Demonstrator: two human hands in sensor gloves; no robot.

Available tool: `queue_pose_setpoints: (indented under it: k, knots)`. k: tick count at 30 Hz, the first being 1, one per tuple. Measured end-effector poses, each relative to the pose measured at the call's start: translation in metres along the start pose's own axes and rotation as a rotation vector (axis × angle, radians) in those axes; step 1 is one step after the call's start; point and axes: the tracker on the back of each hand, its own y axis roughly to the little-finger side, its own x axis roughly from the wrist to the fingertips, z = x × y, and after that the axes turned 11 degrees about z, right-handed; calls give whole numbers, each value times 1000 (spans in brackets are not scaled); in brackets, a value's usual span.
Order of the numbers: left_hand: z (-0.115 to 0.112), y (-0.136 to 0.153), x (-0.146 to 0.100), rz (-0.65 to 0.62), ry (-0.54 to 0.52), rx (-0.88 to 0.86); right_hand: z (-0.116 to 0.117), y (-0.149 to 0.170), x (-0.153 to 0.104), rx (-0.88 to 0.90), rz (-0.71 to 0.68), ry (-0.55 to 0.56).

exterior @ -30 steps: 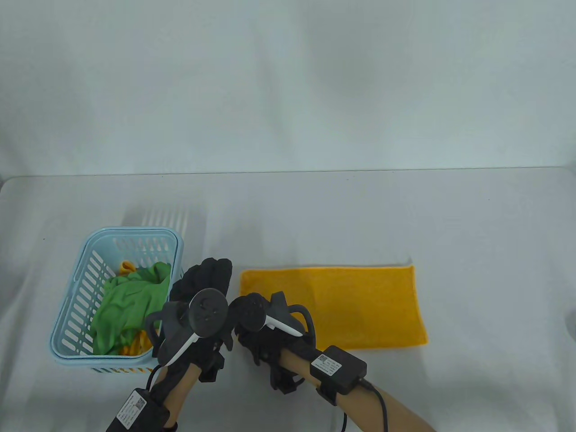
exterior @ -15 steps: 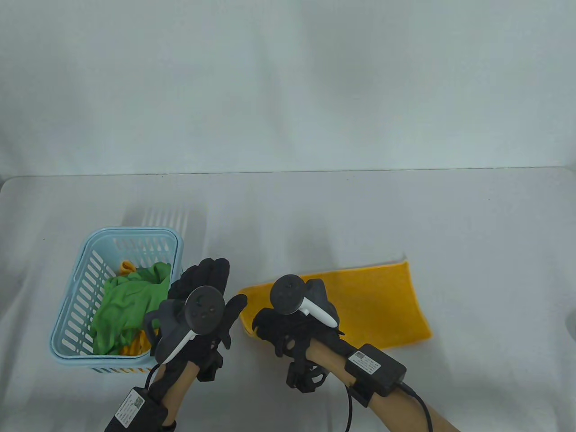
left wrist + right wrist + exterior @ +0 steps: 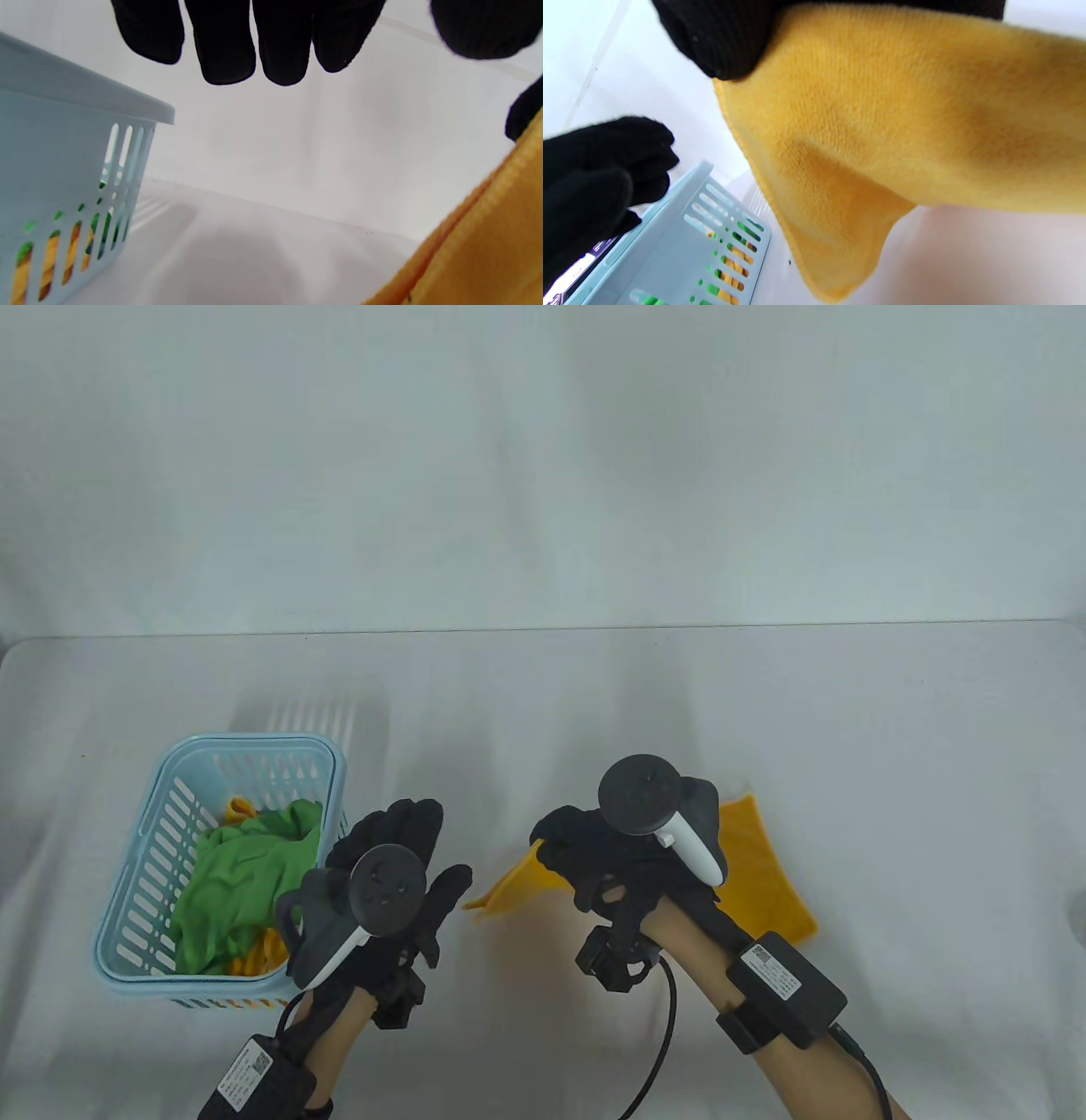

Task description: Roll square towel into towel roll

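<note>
Right of frame centre in the table view, the right hand (image 3: 624,861) pinches the near-left end of the yellow towel (image 3: 768,874), apparently to start the roll, while the left hand (image 3: 399,869) hovers beside it, fingers straight, holding nothing.

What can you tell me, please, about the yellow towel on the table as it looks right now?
The yellow towel is a soft, fuzzy cloth with a stitched hem, seemingly microfibre. The right hand grips its left end and holds it lifted off the table, so a corner hangs free in the right wrist view while the right end lies on the surface. It is not yet rolled. The left hand hovers beside it, fingers straight, without touching it.
</note>
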Motion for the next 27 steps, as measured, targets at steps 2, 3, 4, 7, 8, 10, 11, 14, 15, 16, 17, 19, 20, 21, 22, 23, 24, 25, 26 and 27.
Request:
queue_pose_setpoints:
  k: [2, 3, 4, 7, 8, 10, 11, 14, 15, 16, 17, 19, 20, 21, 22, 23, 24, 25, 26, 27]
  knots:
    - [-2, -1, 0, -25, 36, -22, -8, -2, -2, -6, 0, 10]
    - [-4, -3, 0, -37, 61, -33, -13, -3, -3, -9, -1, 15]
    - [-6, -4, 0, -46, 82, -43, -16, -3, -4, -10, -3, 19]
    - [-15, -8, 1, -81, 163, -62, -26, -6, -9, -13, -7, 35]
    - [-19, -10, 1, -90, 180, -58, -30, -6, -10, -12, -9, 40]
    - [-24, -12, 1, -94, 200, -50, -34, -7, -13, -9, -11, 47]
    - [-30, -15, 1, -101, 215, -31, -38, -8, -15, -5, -12, 56]
    - [-40, -19, 2, -94, 218, 13, -46, -10, -18, 12, -13, 72]
    - [-42, -20, 2, -88, 215, 25, -48, -11, -18, 16, -14, 75]
    - [-45, -21, 2, -77, 208, 40, -50, -12, -19, 21, -16, 81]
    - [-48, -22, 2, -68, 201, 53, -52, -13, -20, 27, -19, 84]
    - [-52, -25, 3, -38, 173, 72, -56, -14, -22, 43, -21, 91]
    - [-53, -26, 3, -34, 168, 79, -57, -14, -22, 46, -22, 92]
    - [-53, -26, 4, -25, 158, 89, -58, -14, -23, 51, -23, 93]
    - [-54, -27, 4, -12, 139, 84, -60, -15, -24, 55, -25, 97]
    - [-53, -26, 5, -11, 129, 74, -62, -14, -25, 60, -27, 104]
    - [-53, -26, 5, -7, 128, 61, -63, -13, -25, 64, -26, 108]
    - [-52, -25, 5, -1, 125, 43, -64, -12, -25, 70, -24, 112]
    - [-50, -24, 4, -4, 121, 18, -66, -9, -25, 80, -23, 116]
    - [-48, -23, 4, -5, 118, 3, -67, -7, -25, 89, -21, 121]
